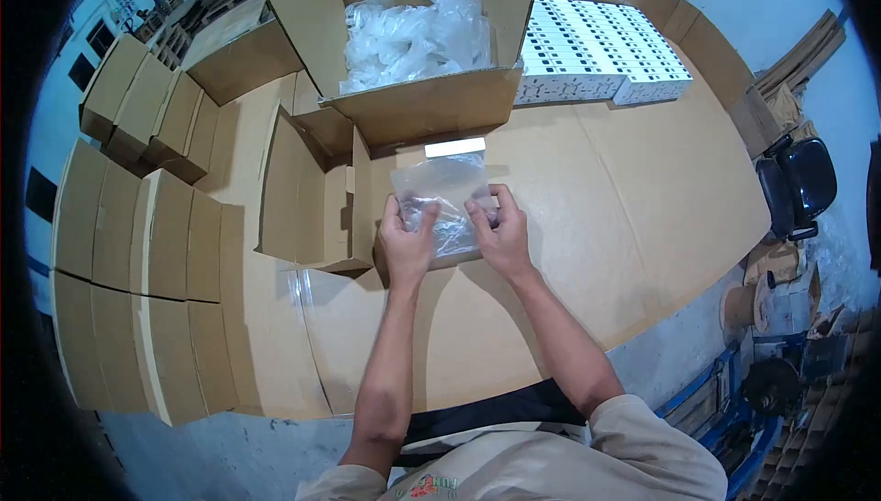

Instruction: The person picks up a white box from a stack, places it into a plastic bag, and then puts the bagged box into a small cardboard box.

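A clear plastic bag (440, 184) is stretched between my two hands above the cardboard-covered table. My left hand (407, 237) pinches its left side, thumb on top. On the other side my right hand (501, 233) grips the bag in the same way, with the thumb pressed over the film. Just beyond the bag's far edge lies a small white box (455, 148), partly covered by it. To the left of my left hand stands an open cardboard box (317, 212), its visible inside bare.
Behind my hands, a large open carton (431, 111) holds a heap of clear plastic bags (418, 38). Rows of white printed boxes (596, 51) are stacked at the back right. Closed cardboard boxes (138, 235) line the left side. A black chair (803, 184) stands off the table's right edge.
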The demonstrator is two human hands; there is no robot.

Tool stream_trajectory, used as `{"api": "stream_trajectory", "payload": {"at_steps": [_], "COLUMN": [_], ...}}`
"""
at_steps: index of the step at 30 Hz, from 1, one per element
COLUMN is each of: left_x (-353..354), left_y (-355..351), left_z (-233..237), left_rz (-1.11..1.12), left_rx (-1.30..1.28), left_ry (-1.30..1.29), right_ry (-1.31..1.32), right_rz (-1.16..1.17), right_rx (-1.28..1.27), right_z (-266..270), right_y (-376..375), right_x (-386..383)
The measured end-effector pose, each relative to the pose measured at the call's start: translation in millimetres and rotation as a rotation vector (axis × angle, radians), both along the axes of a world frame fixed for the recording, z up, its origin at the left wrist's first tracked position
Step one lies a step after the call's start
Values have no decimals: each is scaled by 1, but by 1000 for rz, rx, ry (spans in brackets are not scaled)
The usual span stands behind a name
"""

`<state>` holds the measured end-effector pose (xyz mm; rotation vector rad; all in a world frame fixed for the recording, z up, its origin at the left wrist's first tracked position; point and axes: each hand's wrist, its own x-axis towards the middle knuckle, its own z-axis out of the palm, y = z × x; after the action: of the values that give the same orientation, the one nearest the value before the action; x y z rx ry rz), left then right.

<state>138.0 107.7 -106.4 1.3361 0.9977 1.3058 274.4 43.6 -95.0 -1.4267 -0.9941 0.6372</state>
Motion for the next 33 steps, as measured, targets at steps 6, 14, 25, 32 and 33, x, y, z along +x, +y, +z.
{"api": "stream_trajectory", "payload": {"at_steps": [6, 14, 25, 32, 33], "left_x": [-6, -9, -6, -4, -4], "left_y": [0, -5, -7, -9, -9], "left_z": [7, 21, 17, 12, 12], "left_rz": [-227, -345, -379, -381, -379], "left_rx": [-101, -196, -82, -100, -96], "left_ry": [-20, 98, 256, 225, 224], "right_ry": [26, 205, 129, -493, -494], "right_rz": [111, 111, -186, -140, -146], "right_rx": [-12, 105, 292, 272, 268], "right_z": [-9, -9, 11, 25, 25], "right_y": [-2, -2, -6, -14, -13], "right_x": [13, 30, 34, 30, 29]}}
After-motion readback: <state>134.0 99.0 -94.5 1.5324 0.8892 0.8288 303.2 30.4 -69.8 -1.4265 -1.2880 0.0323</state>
